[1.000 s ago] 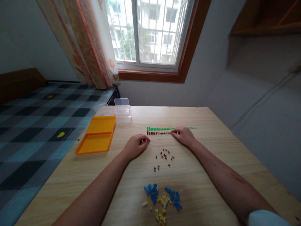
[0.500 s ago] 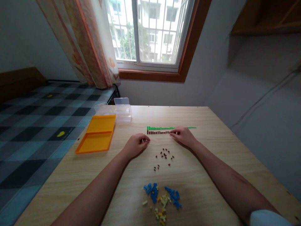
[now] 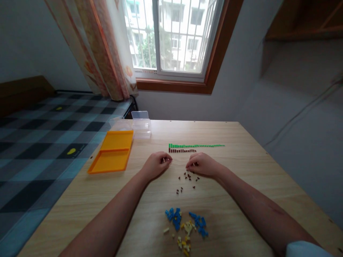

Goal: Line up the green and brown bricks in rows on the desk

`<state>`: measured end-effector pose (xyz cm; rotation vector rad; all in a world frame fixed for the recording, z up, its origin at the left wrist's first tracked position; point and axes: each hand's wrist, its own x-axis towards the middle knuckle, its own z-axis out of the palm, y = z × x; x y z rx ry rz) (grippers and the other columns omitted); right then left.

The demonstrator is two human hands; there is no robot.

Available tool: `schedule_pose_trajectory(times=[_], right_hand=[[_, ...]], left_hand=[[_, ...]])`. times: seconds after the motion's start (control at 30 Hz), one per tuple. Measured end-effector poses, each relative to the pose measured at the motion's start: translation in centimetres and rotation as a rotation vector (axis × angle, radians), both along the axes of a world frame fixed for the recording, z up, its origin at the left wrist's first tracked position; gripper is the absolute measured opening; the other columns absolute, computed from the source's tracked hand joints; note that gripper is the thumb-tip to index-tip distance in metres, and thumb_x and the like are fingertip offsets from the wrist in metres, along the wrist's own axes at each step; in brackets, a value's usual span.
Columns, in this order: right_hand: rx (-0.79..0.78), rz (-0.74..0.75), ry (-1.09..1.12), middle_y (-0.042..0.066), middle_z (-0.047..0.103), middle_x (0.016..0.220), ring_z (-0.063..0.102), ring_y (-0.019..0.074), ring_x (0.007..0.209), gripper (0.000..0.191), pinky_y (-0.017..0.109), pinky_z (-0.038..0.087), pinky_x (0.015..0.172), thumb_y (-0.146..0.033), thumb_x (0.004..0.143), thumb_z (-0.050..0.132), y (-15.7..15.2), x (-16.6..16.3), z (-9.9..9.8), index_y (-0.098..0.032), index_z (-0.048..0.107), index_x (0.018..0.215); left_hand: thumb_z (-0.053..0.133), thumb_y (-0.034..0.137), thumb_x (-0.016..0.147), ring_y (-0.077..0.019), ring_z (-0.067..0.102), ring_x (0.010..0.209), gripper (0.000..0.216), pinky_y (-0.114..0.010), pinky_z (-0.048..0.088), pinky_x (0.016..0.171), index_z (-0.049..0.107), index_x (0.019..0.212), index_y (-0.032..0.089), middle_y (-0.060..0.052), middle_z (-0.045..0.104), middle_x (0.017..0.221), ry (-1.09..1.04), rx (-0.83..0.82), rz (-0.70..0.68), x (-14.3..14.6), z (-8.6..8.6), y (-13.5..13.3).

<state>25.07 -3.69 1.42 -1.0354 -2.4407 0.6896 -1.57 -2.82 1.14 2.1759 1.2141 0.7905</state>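
My left hand (image 3: pixel 157 165) rests on the table left of the loose pieces, thumb and fingers curled together; anything in them is hidden. My right hand (image 3: pixel 203 164) bends down with its fingertips pinched at the upper edge of the scattered small brown toy bricks (image 3: pixel 189 176). Whether a brick sits between those fingertips is too small to tell. Beyond both hands runs a row of brown bricks (image 3: pixel 180 151), with a longer row of green bricks (image 3: pixel 187 146) just behind it. Both rows go from taller pieces at the left to smaller ones at the right.
Blue bricks (image 3: pixel 176 218) and pale yellow bricks (image 3: pixel 188 227) lie loose near the front. At the left stand an orange two-part tray (image 3: pixel 108 161) and a clear plastic box (image 3: pixel 142 132). A bed (image 3: pixel 53 142) adjoins the table's left side.
My right hand has moved from the right end of the brown row back toward me to the loose brown bricks. The row's end now shows. My left hand has stayed put.
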Motion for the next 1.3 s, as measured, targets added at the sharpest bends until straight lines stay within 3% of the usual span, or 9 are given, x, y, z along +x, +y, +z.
schedule_pose_trajectory(times=[0.27,0.47,0.87,1.07,1.3], right_hand=[[0.044,-0.13,0.056,0.007,0.072,0.085,0.063,0.0166,0.079,0.019,0.027,0.046,0.074,-0.023,0.09,0.059,0.8,0.5,-0.2,-0.019,0.078,0.09],[0.045,-0.16,0.036,0.005,0.07,0.077,0.059,0.014,0.067,0.014,0.025,0.044,0.065,-0.025,0.086,0.065,0.3,0.8,0.0,-0.018,0.078,0.087],[0.092,-0.175,-0.024,0.004,0.07,0.077,0.06,0.0137,0.068,0.013,0.025,0.044,0.066,-0.021,0.084,0.064,0.6,1.3,-0.3,-0.02,0.077,0.081],[0.178,-0.411,0.03,0.005,0.072,0.077,0.06,0.0147,0.065,0.016,0.026,0.043,0.065,-0.026,0.085,0.063,2.2,4.8,0.2,-0.019,0.078,0.085],[0.087,-0.517,-0.057,0.004,0.077,0.083,0.067,0.0187,0.076,0.018,0.027,0.046,0.07,-0.029,0.082,0.064,3.4,5.4,-1.4,-0.021,0.079,0.085]], left_hand=[[0.058,0.02,0.081,-0.0139,0.056,0.065,0.016,-0.024,0.041,0.061,0.073,0.083,0.017,-0.003,0.068,0.073,-0.002,-0.002,-0.002,-0.1,-0.2,0.1],[0.058,0.02,0.08,-0.0137,0.055,0.064,0.016,-0.024,0.041,0.061,0.073,0.084,0.017,-0.002,0.068,0.073,0.007,-0.006,0.0,0.0,-0.2,0.1],[0.058,0.02,0.081,-0.0142,0.057,0.066,0.016,-0.024,0.042,0.062,0.074,0.084,0.016,-0.003,0.068,0.074,0.003,0.003,0.0,0.0,-0.2,0.1],[0.058,0.02,0.081,-0.0141,0.057,0.066,0.015,-0.024,0.042,0.062,0.073,0.083,0.017,-0.002,0.068,0.073,-0.005,0.005,-0.004,-0.2,-0.4,0.2],[0.059,0.019,0.08,-0.0136,0.056,0.064,0.015,-0.024,0.042,0.061,0.073,0.082,0.017,-0.002,0.069,0.072,-0.007,0.004,-0.004,-0.1,-0.3,0.2]])
